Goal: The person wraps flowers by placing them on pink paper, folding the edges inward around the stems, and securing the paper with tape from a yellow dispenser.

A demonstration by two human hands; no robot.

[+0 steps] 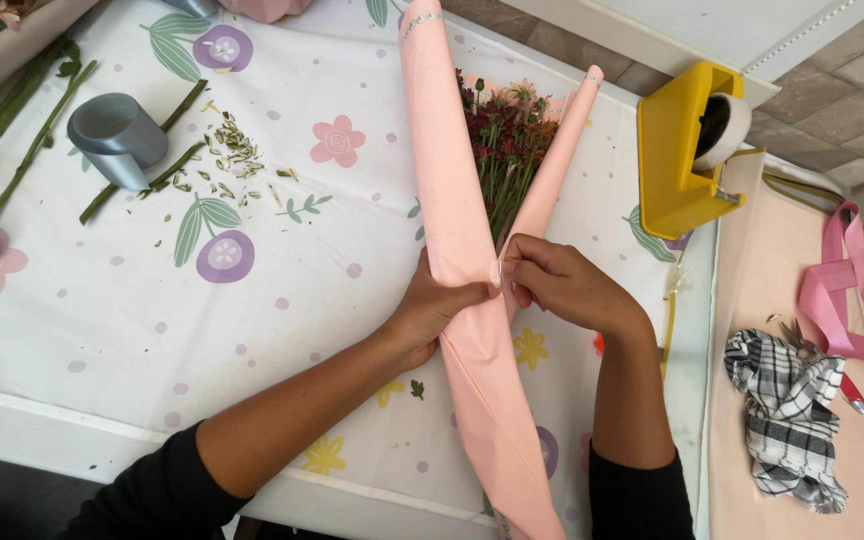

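A bunch of dark red and pink flowers lies wrapped in pink paper on a flower-print tablecloth. The paper is folded into a cone, narrow toward me. My left hand grips the paper's narrow waist from the left. My right hand pinches the overlapping paper edges at the same spot, and a small clear strip of tape seems to sit between thumb and finger. Both hands touch the paper and each other's fingertips.
A yellow tape dispenser stands to the right. A checked cloth, pink ribbon and scissors lie on a pink sheet at far right. Grey ribbon roll, cut green stems and leaf scraps lie at left.
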